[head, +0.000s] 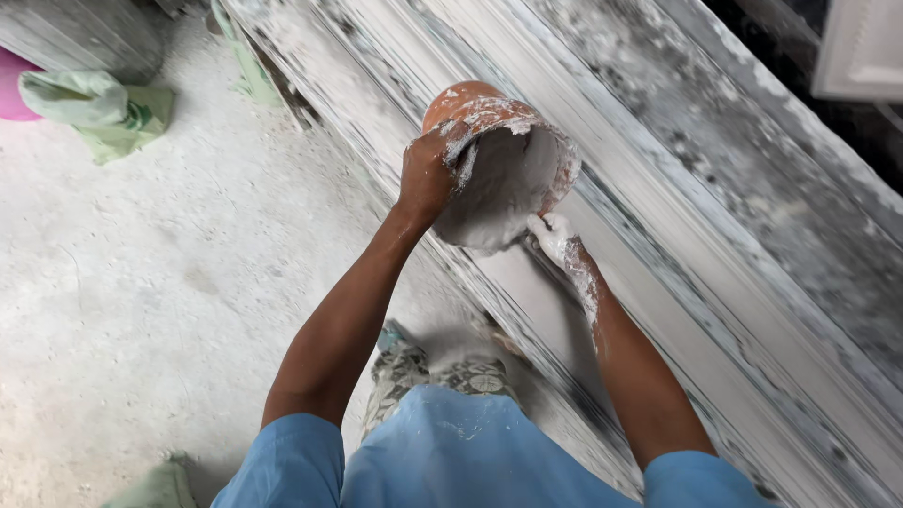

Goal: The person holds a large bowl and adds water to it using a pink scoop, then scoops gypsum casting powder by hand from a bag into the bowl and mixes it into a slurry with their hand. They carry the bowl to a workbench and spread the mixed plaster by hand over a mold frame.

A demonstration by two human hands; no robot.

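Note:
My left hand (pixel 428 174) grips the rim of an orange-brown bowl (pixel 499 155) smeared with white plaster, tilted with its mouth toward me above a long moulding form (pixel 658 188). Thick white plaster fills the bowl's inside. My right hand (pixel 557 240), coated in white plaster, sits just under the bowl's lower edge, against the form's grooved surface. Whether its fingers hold anything is hidden by the bowl.
The long white ridged form runs diagonally from top left to bottom right. A dusty plaster-covered floor (pixel 160 282) lies to the left, with a pale green sack (pixel 94 108) and a pink object (pixel 11 85) at the top left. My patterned trousers and a foot show below.

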